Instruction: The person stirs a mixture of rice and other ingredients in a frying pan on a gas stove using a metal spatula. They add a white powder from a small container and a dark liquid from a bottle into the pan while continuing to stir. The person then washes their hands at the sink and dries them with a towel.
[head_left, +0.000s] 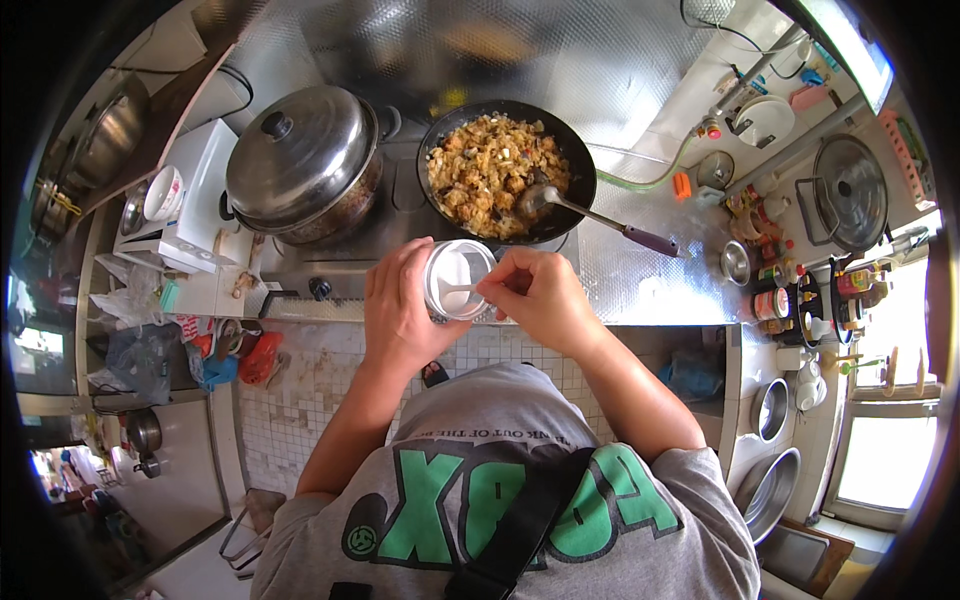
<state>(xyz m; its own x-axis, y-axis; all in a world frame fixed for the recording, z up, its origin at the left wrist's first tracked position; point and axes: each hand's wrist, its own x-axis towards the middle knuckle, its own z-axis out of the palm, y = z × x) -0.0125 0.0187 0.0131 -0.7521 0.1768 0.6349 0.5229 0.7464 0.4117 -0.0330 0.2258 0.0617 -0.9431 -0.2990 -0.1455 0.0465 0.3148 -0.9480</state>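
Observation:
My left hand holds a clear plastic jar of white granular seasoning, its mouth turned up towards me. The fingers of my right hand pinch the handle of a small spoon, whose bowl end lies inside the jar. Just beyond my hands stands a black wok filled with browned, chopped food. A metal ladle rests in the wok, its dark handle sticking out over the right rim.
Left of the wok stands a large steel pot with a domed lid on the gas stove. A green hose runs behind the foil-covered counter. Sauce bottles and a steel bowl are at the right. A white appliance stands far left.

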